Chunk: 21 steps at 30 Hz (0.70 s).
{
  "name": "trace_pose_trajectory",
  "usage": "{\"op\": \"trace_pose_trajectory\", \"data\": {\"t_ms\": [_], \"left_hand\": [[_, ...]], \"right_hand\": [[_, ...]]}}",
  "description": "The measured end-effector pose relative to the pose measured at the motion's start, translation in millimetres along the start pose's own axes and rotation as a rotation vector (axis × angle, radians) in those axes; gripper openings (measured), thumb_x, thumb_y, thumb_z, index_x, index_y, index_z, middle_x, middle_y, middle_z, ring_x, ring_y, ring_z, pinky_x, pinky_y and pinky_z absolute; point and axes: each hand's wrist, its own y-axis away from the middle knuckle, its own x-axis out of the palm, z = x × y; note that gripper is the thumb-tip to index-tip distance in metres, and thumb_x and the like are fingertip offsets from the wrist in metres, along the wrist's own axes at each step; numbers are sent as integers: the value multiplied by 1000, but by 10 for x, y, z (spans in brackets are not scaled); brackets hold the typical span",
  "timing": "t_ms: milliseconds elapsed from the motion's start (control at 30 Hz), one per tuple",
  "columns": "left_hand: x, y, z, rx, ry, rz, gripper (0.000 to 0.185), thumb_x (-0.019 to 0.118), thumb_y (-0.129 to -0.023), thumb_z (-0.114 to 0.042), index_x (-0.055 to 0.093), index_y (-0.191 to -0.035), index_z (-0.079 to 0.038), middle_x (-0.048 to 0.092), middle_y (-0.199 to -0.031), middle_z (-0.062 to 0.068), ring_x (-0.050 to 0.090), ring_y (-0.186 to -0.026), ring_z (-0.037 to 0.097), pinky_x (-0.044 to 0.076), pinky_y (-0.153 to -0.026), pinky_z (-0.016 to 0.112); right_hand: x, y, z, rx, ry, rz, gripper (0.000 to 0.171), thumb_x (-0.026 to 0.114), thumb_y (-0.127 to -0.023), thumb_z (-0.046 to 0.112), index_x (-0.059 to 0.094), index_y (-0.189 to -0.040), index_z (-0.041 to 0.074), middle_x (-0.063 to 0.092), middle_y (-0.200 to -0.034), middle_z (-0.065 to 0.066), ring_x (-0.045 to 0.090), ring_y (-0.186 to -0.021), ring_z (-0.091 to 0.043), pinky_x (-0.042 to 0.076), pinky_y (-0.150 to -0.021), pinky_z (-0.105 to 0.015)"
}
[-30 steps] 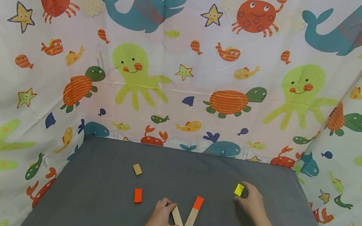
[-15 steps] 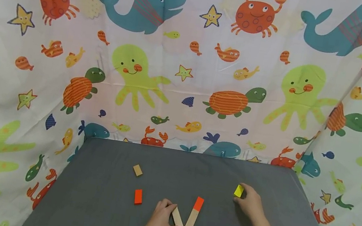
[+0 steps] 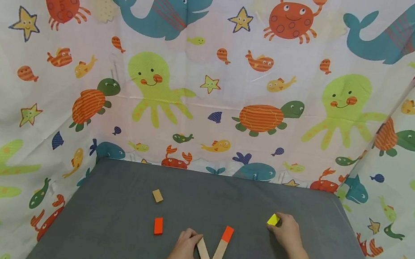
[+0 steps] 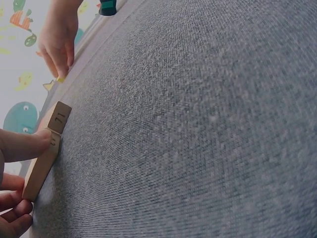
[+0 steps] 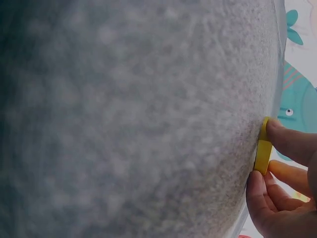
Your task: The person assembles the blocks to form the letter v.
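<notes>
- Over the last second we see the yellow block change its look in the head view: it showed a four-sided outline and now shows a more triangular one, so we judge that it is being turned in the fingers.
- The right hand pinches that block between thumb and fingers, toward the right of the grey table, well apart from the other pieces.
- We cannot tell fairly whether the yellow block touches the cloth, since the right wrist view is blurred and low.
- The left hand has stayed put, its thumb and fingers gripping the left plank at both ends.
- We see that plank and the right plank form a V, near ends just beside each other; an orange block sits at the right plank's far end.
- The red block and the small wooden block lie to the left, unmoved.
- For the work in hand, we read this as handling the yellow block alone, while the V is kept steady.
</notes>
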Motion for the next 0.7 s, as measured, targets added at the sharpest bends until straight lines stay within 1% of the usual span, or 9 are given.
{"op": "trace_pose_trajectory", "data": {"t_ms": [233, 367, 567, 700], "left_hand": [[11, -3, 7, -8, -1, 0, 78, 93, -71, -35, 63, -133, 0, 50, -113, -2, 43, -101, 17, 49, -89, 42], [16, 1, 19, -4, -2, 1, 78, 93, -71, -36, 63, -133, -1, 50, -113, -2, 43, -101, 16, 49, -89, 41], [17, -4, 16, -7, 2, 2, 78, 93, -71, -36, 63, -133, 0, 50, -113, -3, 43, -101, 16, 49, -89, 41], [24, -6, 17, -10, 1, 2, 78, 93, -71, -36, 63, -134, -1, 49, -113, -3, 43, -102, 17, 48, -90, 42]], "right_hand": [[-6, 16, 1, -32, -10, -49, 56, 80, -85, 20, 62, -126, -12, 60, -121, -32, 56, -113, -48, 46, -93, -61], [-23, 34, 43, -41, -27, -70, 55, 81, -83, 21, 64, -124, -11, 62, -118, -30, 59, -109, -45, 47, -90, -59], [-50, 49, 149, -50, -43, -83, 58, 82, -83, 23, 63, -127, -10, 61, -121, -29, 58, -110, -43, 48, -93, -59], [-71, 83, 236, -77, -60, -97, 58, 83, -83, 22, 63, -128, -9, 60, -123, -29, 58, -111, -44, 48, -93, -59]]}}
